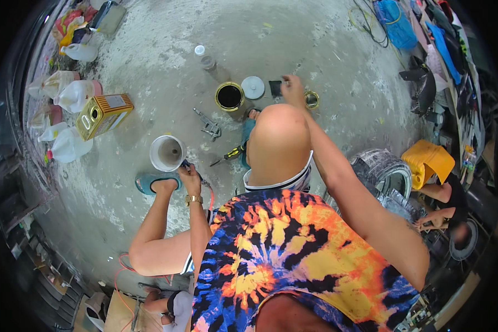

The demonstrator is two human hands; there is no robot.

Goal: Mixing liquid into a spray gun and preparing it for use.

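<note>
My left hand is closed around a dark blue piece, which looks like the end of an air hose. It is beside the rim of a white bucket with a greyish inside. An orange hose passes just behind that hand. My right hand reaches forward past my knee, its fingers curled at the edge of a flat black square; what they pinch, if anything, is too small to make out. Near it are a small open tin, a round white lid and a can of dark liquid.
A spray gun and a yellow-black screwdriver lie on the concrete floor. A gold rectangular can and several plastic jugs line the left. At right, another person is beside a wrapped wheel and yellow container.
</note>
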